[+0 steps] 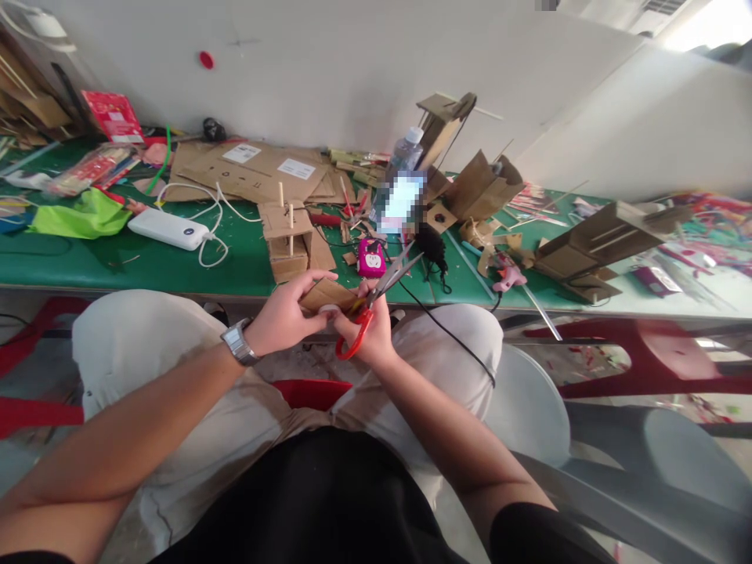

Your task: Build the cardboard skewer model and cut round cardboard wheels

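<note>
My left hand (290, 316), with a watch on the wrist, is closed on a small piece of cardboard (327, 294) in front of the table edge. Closed round a pair of scissors with red handles (354, 338) is my right hand (372, 333); its fingers also reach the cardboard piece. The blades point up and away, slightly apart, and are clear of the cardboard. Just beyond both hands, a cardboard box with wooden sticks (287, 239) stands on the table, with a magenta case (371, 257) to its right.
The green table (176, 270) carries a white power bank (168, 228), flat cardboard (235, 176), a bottle (410, 145), a pink glue gun (508, 276) and several cardboard structures (599, 239). A black cable (450, 341) hangs over my right knee. Grey stools (616, 439) stand at the right.
</note>
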Demonstrator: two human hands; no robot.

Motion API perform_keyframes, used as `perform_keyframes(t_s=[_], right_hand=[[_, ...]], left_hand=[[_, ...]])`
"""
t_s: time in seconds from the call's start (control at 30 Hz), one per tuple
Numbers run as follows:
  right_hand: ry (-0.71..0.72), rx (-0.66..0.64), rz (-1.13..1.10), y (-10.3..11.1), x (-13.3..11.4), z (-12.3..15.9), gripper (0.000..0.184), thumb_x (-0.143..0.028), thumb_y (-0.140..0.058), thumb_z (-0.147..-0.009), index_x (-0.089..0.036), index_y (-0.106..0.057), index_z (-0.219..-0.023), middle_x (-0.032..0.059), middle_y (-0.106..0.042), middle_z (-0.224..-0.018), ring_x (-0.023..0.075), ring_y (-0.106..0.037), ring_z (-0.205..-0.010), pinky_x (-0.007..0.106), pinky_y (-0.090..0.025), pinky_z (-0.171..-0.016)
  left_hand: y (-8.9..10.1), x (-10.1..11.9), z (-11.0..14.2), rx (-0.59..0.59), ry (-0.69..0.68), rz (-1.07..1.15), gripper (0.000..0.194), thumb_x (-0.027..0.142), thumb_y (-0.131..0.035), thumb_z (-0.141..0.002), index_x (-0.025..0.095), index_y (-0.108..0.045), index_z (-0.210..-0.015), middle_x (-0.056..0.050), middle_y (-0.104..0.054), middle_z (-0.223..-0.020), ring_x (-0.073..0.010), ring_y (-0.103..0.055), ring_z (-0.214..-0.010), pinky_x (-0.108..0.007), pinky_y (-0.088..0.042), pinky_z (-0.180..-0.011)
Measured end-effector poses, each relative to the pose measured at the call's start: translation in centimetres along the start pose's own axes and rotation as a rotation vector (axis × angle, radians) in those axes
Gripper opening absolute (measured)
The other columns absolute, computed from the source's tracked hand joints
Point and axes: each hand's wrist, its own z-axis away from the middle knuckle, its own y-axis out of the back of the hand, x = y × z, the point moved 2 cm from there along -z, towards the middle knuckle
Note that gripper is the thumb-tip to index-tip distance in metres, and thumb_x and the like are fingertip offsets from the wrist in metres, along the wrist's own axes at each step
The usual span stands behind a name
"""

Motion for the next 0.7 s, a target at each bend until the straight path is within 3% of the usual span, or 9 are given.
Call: perform_keyframes(t_s=[0.1, 0.17, 0.3, 0.4, 0.5, 0.7], right_hand=[[0.031, 0.083, 0.013, -0.1, -0.2, 0.1, 0.050, -0.023, -0.082, -0.073, -0.028, -0.040, -0.100, -0.0038, -0.050, -0.095, 0.0147, -0.052, -0.082, 0.029, -0.049, -0.074], [0.032, 0.138, 0.017, -0.1, -0.3, 0.1, 0.050, -0.025, -0.082, -0.073, -0.028, -0.040, -0.101, -0.0039, -0.048, -0.095, 0.0143, -0.051, -0.082, 0.029, -0.050, -0.075], [0.023, 0.238, -0.012, 0.0, -0.8, 0.0, 0.049, -0.028, -0.080, -0.076, -0.029, -0.038, -0.102, -0.0054, -0.048, -0.091, 0.0138, -0.053, -0.079, 0.030, -0.052, -0.076], [-0.001, 0.270, -0.048, 0.0, -1.1, -0.1, 0.050, -0.030, -0.080, -0.078, -0.029, -0.037, -0.103, -0.0066, -0.048, -0.088, 0.0142, -0.056, -0.077, 0.030, -0.053, -0.075], [-0.043, 0.300, -0.089, -0.2, -1.2, 0.1, 0.052, -0.031, -0.082, -0.077, -0.030, -0.037, -0.104, -0.0066, -0.050, -0.088, 0.0143, -0.058, -0.079, 0.030, -0.054, -0.077], [-0.058, 0.288, -0.149, -1.1, -1.4, 0.7, 0.056, -0.031, -0.083, -0.076, -0.030, -0.035, -0.105, -0.0053, -0.054, -0.092, 0.0153, -0.062, -0.082, 0.031, -0.058, -0.081]], left_hand=[[-0.4, -0.5, 0.2, 0.040, 0.003, 0.042, 0.054, 0.032, -0.080, -0.090, 0.016, -0.064, -0.139, -0.013, -0.078, -0.127, -0.0264, -0.078, -0.110, -0.037, -0.064, -0.097], [-0.7, -0.9, 0.3, 0.071, 0.019, 0.090, 0.057, 0.035, -0.083, -0.088, 0.016, -0.064, -0.138, -0.015, -0.076, -0.132, -0.0272, -0.077, -0.112, -0.038, -0.064, -0.095], [-1.8, -1.7, 0.5, 0.070, 0.155, 0.368, 0.062, 0.041, -0.089, -0.084, 0.018, -0.063, -0.135, -0.009, -0.078, -0.110, -0.0227, -0.076, -0.096, -0.034, -0.064, -0.084], [-2.9, -1.9, 0.5, 0.107, 0.217, 0.488, 0.049, 0.050, -0.092, -0.082, 0.018, -0.069, -0.111, -0.005, -0.076, -0.098, -0.0217, -0.073, -0.097, -0.034, -0.062, -0.088], [-3.7, -1.8, 0.7, 0.156, 0.217, 0.493, 0.047, 0.057, -0.092, -0.081, 0.018, -0.068, -0.090, -0.004, -0.074, -0.092, -0.0201, -0.070, -0.092, -0.034, -0.060, -0.087], [-3.7, -1.6, 1.4, 0.263, 0.152, 0.261, 0.041, 0.058, -0.077, -0.094, 0.019, -0.066, -0.089, -0.005, -0.072, -0.090, -0.0188, -0.065, -0.083, -0.033, -0.055, -0.078]])
